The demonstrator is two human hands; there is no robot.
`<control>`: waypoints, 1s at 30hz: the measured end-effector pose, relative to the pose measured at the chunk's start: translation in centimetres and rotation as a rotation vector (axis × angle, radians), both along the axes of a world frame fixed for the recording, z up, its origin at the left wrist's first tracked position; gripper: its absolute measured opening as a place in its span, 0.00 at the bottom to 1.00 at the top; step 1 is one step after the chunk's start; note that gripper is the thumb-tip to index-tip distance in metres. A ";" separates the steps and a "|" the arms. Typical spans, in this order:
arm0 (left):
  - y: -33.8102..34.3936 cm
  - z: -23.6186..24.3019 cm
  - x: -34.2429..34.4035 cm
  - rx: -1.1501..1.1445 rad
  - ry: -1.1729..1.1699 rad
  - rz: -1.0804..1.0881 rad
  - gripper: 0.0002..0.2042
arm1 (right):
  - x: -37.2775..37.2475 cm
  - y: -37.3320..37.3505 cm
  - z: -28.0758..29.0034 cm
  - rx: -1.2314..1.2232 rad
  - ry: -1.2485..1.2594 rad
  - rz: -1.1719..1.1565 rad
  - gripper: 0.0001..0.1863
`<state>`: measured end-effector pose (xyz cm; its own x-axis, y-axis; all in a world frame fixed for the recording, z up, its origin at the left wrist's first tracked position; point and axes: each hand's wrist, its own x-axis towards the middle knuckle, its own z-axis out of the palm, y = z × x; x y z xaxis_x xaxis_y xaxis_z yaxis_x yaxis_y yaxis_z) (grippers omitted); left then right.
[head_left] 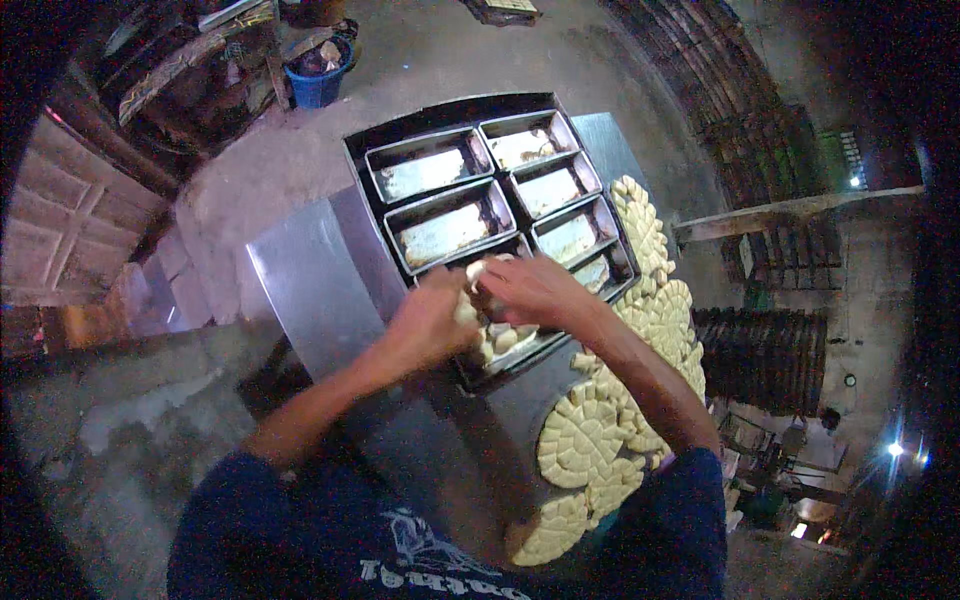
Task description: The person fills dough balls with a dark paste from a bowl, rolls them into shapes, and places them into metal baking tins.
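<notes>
Over the near end of a dark metal frame (365,165) of loaf tins, two bare hands work close together, fingers pointing inward. The left hand (437,308) is blurred, its fingers bent downward beside pale dough; whether it pinches any, I cannot tell. The right hand (530,287) reaches across from the other side, fingers curled beside a pale dough piece (476,270) that shows between the two hands; its grip is partly hidden, so I cannot tell if it is closed on the piece. Just below the hands, more small dough lumps (505,340) lie close together in the nearest tin. Farther off, the tins stand in two columns; the upper-left tin (430,170) and the upper-right tin (527,142) have worn, stained insides, bare of dough.

The frame sits tilted on a shiny metal table (310,265). Along the table's right side spreads a long bank of pale dough, cut into chunks, with a round, scored slab (582,437) nearest the person and partly beneath the right forearm. The person wears a dark shirt (270,530) with pale print. Beyond the table, a blue bucket (318,88) stands on the grey floor (420,60). A bright lamp (895,449) shines at far right.
</notes>
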<state>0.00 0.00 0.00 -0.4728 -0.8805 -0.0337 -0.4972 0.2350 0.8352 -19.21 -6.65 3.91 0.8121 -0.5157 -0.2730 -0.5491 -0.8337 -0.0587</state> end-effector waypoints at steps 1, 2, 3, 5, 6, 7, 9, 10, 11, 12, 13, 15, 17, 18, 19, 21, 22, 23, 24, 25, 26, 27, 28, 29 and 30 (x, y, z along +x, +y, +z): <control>-1.3 -0.5 0.7 -0.095 -0.018 0.080 0.22 | 0.1 -0.3 -0.1 -0.009 -0.006 -0.002 0.24; -2.3 -0.9 1.3 -0.108 -0.046 0.131 0.20 | 0.6 -2.2 -1.2 -0.029 -0.112 0.066 0.22; -6.1 -1.6 2.0 -0.202 -0.071 0.159 0.20 | 1.7 -6.7 -1.0 -0.092 -0.144 0.145 0.23; -5.9 -5.1 1.5 -0.229 -0.092 0.205 0.20 | 2.1 -7.2 -2.6 -0.058 -0.072 0.191 0.21; -7.5 -4.8 1.5 -0.278 -0.177 0.209 0.19 | 2.1 -9.0 -3.8 -0.097 -0.074 0.202 0.20; -7.5 -5.0 1.3 -0.306 -0.260 0.204 0.19 | 2.1 -9.6 -5.6 -0.102 -0.082 0.215 0.20; -7.4 -5.9 0.8 -0.366 -0.423 0.195 0.18 | 1.8 -10.3 -7.6 -0.114 -0.125 0.222 0.18; -7.8 -6.8 0.7 -0.539 -0.557 0.188 0.18 | 1.7 -10.4 -8.0 -0.119 -0.160 0.216 0.17; -7.8 -7.6 0.6 -0.505 -0.613 0.169 0.17 | 1.6 -10.5 -8.4 -0.125 -0.194 0.209 0.16; -7.7 -6.4 0.4 -0.465 -0.667 0.147 0.17 | 1.9 -10.0 -7.3 -0.010 -0.039 0.109 0.18; -7.7 -5.9 0.2 -0.426 -0.720 0.125 0.17 | 1.7 -10.1 -7.1 0.017 -0.041 0.107 0.19; -7.9 -6.5 0.4 -0.418 -0.683 0.122 0.17 | 1.2 -10.1 -6.8 0.069 -0.046 0.100 0.21; -7.8 -6.8 0.7 -0.403 -0.631 0.114 0.18 | 0.7 -9.6 -6.8 0.156 -0.182 0.011 0.28; -7.7 -6.1 0.9 -0.391 -0.598 0.112 0.18 | 0.6 -9.5 -6.7 0.199 -0.249 -0.031 0.32; -7.5 -5.7 1.1 -0.378 -0.564 0.110 0.19 | 0.3 -9.5 -6.4 0.227 -0.302 -0.064 0.32; -7.3 -5.7 1.3 -0.426 -0.495 0.143 0.21 | -0.9 -9.4 -5.7 0.283 -0.410 -0.131 0.33; -7.3 -5.6 1.3 -0.450 -0.459 0.158 0.22 | -1.7 -9.7 -6.2 0.268 -0.421 -0.176 0.31; -7.3 -5.4 1.2 -0.447 -0.473 0.155 0.23 | -2.5 -10.0 -6.1 0.248 -0.393 -0.175 0.30; -7.5 -4.6 1.1 -0.443 -0.489 0.155 0.23 | -2.9 -10.3 -5.5 0.229 -0.365 -0.171 0.29; -7.6 -4.1 0.9 -0.439 -0.504 0.154 0.23 | -3.1 -10.4 -5.1 0.210 -0.337 -0.168 0.29; -7.6 -4.5 0.4 -0.477 -0.454 0.168 0.22 | -3.1 -10.1 -4.8 0.217 -0.323 -0.181 0.29; -7.7 -5.1 -0.1 -0.517 -0.404 0.186 0.22 | -2.9 -9.9 -5.0 0.218 -0.268 -0.202 0.29; -7.8 -5.6 -0.6 -0.557 -0.354 0.203 0.21 | -2.5 -9.8 -5.3 0.218 -0.213 -0.224 0.29; -8.0 -6.1 -1.0 -0.554 -0.353 0.201 0.20 | -2.1 -9.5 -5.6 0.218 -0.158 -0.245 0.29; -8.4 -6.1 -1.3 -0.551 -0.350 0.195 0.20 | -1.8 -9.0 -5.4 0.195 -0.152 -0.273 0.29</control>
<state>-1.33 -8.41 -6.11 -0.3465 -0.8809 0.3224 -0.7927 0.4587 0.4014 -20.99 -15.67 -1.47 0.6908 -0.6688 -0.2747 -0.7224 -0.6228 -0.3003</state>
